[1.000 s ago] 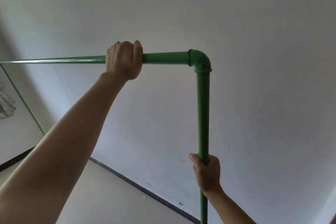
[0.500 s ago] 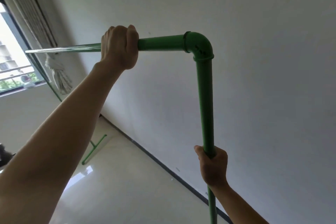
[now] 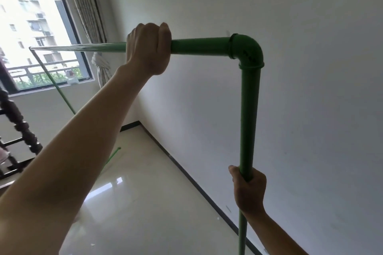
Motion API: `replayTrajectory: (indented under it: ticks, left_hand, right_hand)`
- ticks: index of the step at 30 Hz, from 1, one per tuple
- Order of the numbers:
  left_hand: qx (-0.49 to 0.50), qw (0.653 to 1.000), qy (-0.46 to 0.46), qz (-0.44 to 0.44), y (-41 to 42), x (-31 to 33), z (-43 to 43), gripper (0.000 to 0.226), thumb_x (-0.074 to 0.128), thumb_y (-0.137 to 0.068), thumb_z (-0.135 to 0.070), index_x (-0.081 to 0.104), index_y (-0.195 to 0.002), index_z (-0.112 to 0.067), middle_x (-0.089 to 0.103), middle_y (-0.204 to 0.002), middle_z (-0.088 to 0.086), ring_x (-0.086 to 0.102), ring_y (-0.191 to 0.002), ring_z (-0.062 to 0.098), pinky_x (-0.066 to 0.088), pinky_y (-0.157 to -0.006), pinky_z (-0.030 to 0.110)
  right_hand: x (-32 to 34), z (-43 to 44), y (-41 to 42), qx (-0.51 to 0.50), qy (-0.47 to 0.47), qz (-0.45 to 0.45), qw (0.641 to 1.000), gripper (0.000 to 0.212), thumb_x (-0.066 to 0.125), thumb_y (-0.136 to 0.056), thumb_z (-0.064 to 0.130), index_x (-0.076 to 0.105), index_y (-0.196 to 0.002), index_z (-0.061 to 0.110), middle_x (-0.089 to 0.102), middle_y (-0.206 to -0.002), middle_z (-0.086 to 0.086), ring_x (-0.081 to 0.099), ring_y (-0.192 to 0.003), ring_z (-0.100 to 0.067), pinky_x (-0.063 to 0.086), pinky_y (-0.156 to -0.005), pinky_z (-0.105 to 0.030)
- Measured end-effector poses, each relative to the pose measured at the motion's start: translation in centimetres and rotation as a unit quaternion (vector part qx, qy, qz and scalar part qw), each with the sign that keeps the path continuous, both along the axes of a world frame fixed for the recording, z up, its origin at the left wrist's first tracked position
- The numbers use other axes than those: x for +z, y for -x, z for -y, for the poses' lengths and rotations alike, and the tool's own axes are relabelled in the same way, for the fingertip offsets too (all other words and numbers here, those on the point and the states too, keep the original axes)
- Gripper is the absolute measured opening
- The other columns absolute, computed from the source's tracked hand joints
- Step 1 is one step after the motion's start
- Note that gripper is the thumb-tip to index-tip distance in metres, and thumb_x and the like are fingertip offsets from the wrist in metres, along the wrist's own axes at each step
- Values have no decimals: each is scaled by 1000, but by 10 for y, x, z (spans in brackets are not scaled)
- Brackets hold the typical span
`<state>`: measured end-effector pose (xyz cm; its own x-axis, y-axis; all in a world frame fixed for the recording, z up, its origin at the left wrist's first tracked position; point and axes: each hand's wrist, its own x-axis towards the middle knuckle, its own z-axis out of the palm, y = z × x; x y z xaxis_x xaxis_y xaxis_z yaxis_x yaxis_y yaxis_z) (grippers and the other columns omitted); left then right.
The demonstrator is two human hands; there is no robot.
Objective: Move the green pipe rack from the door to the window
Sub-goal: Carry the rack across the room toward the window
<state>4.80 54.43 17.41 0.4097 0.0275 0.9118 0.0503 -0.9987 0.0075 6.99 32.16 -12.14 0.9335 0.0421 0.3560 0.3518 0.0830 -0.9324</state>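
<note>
The green pipe rack (image 3: 249,109) fills the view: a horizontal top bar, an elbow joint at the upper right and a near upright post running down. My left hand (image 3: 148,47) is wrapped around the top bar, left of the elbow. My right hand (image 3: 248,189) grips the near post low down. The rack's far post slants down at the left and its foot shows above the floor behind my left forearm. The window (image 3: 39,35) lies ahead at the upper left, beyond the rack's far end.
A white wall (image 3: 310,89) runs close along the right with a dark skirting. A tied curtain (image 3: 99,62) hangs beside the window. Dark wooden stair balusters (image 3: 18,122) stand at the left edge. Glossy pale floor tiles (image 3: 145,203) stretch ahead to the corner.
The view has swung left and down: the window, curtain and balusters have come into sight and grown larger. Both hands keep the same grip on the rack.
</note>
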Motion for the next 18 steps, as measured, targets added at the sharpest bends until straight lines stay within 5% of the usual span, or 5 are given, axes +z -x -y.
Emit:
replayTrajectory:
  ticks: [5,12,14,18]
  left_hand:
    - [34,999,18,2,-8,-2,-74,55,20,-90,-32,48,-59,2,35,-47,11,40,-45,32,29,-48,32]
    - [57,998,18,-15,-28,-1,-143,43,19,-91,-27,46,-62,-12,27,-47,-4,28,-42,7,17,-45,19]
    - [62,998,-4,-25,-41,-4,-165,44,15,-89,-32,47,-65,-14,33,-50,1,28,-42,15,16,-45,19]
    - [138,987,81,-17,-77,-6,-215,46,15,-81,-40,52,-74,-12,49,-69,13,44,-66,24,38,-62,31]
  right_hand:
    - [1,-72,-20,32,12,-2,999,51,70,-79,13,34,-45,-1,35,-41,-8,34,-38,-18,31,-45,-31]
    - [1,-157,-69,78,22,4,997,52,72,-81,6,40,-42,16,36,-39,-3,35,-35,-14,33,-41,-23]
    - [0,-180,-89,94,21,5,995,52,73,-81,5,39,-43,16,36,-39,-3,35,-36,-15,33,-41,-27]
    - [-2,-226,-135,145,28,-5,989,49,72,-81,7,41,-44,15,36,-41,-5,37,-40,-17,35,-45,-32]
